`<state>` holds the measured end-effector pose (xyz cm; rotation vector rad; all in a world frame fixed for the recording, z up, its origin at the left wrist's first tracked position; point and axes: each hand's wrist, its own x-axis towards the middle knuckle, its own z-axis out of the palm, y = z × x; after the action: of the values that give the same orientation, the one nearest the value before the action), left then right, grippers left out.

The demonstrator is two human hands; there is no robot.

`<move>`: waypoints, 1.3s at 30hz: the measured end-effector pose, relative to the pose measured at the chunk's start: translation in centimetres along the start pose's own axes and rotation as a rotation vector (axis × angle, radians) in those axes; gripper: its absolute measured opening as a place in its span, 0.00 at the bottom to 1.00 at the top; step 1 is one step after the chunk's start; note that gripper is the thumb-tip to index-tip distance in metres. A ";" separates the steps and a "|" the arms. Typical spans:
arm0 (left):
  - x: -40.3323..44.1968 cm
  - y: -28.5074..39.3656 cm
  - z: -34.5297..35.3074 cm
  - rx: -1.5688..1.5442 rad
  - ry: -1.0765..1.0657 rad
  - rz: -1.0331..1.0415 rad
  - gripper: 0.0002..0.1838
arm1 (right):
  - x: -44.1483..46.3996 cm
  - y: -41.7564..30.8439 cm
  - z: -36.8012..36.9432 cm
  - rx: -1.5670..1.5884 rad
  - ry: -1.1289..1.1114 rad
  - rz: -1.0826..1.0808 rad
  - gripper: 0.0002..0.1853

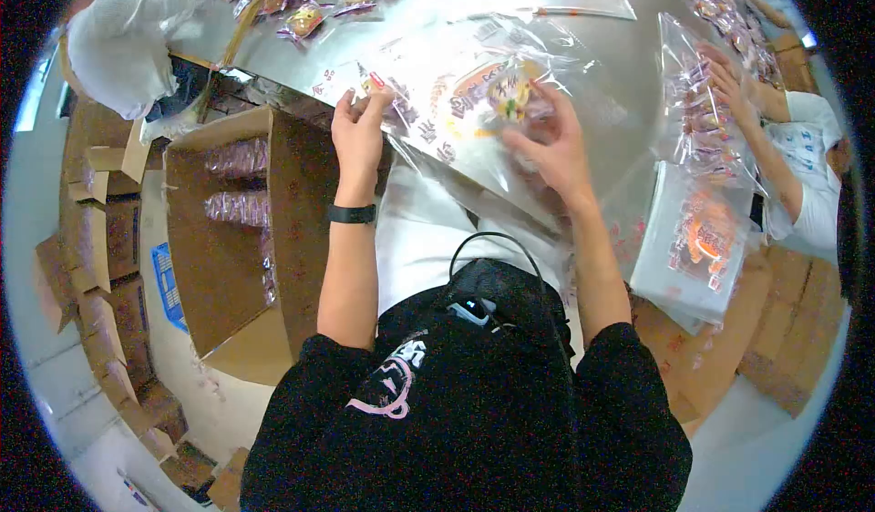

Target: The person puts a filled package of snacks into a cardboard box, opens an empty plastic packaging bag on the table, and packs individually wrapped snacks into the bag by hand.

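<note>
A clear printed plastic bag lies over the near edge of the metal table in front of me. My left hand, with a dark band on its wrist, is closed on the bag's left edge between thumb and fingers. My right hand has its thumb and fingers curled round a small wrapped snack packet over the right part of the bag. Motion blurs this packet, and whether it is inside the bag or on top of it I cannot tell.
Wrapped snack packets lie across the far left of the metal table. An open cardboard box holding filled bags stands at my left. Right of me, a co-worker's hands handle a filled bag near stacked printed bags.
</note>
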<state>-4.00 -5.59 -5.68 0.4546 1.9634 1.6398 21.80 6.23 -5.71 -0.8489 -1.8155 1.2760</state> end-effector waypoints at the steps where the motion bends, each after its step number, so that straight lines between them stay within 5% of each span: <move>1: -0.2 -0.1 0.0 -0.029 0.037 0.016 0.48 | 0.5 -0.2 1.2 0.271 0.007 0.092 0.45; 5: 0.0 0.2 -0.8 0.031 -0.031 -0.021 0.48 | 3.0 0.9 6.5 0.573 -0.072 0.075 0.37; 8: 0.9 0.1 -0.9 0.048 -0.070 0.024 0.46 | 4.8 -0.1 8.6 0.077 -0.040 -0.157 0.31; 11: 0.3 0.9 -0.8 0.117 -0.017 0.062 0.46 | 6.8 -0.9 10.3 0.187 -0.098 -0.116 0.27; 15: 1.0 0.3 -1.2 0.152 0.080 0.151 0.49 | 7.3 -0.1 10.2 -0.360 -0.259 -0.478 0.33; 20: 0.7 -0.3 -1.3 0.043 0.043 0.120 0.45 | 7.0 0.3 10.5 -0.313 -0.328 -0.250 0.31; 24: 1.6 -1.3 -1.3 -0.010 -0.027 0.164 0.45 | 6.5 -0.7 10.2 -0.387 -0.243 -0.523 0.27; 27: 0.8 1.0 -0.8 0.114 -0.091 0.158 0.48 | 6.7 -0.8 10.7 -0.472 -0.339 -0.349 0.24; 30: -0.3 1.4 0.1 0.358 0.107 0.372 0.49 | 6.5 0.5 11.0 -0.527 -0.218 -0.449 0.20; 34: -0.8 0.8 0.8 -0.040 -0.015 0.295 0.51 | 5.8 -2.7 9.7 -0.385 -0.250 -0.320 0.16; 39: -1.0 1.7 0.6 0.099 0.003 0.291 0.50 | 5.9 -1.8 10.1 -0.318 -0.187 -0.311 0.18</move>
<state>-2.97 -5.32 -3.91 0.8094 2.0638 1.7188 10.01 6.08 -5.03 -0.5922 -2.2380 0.9070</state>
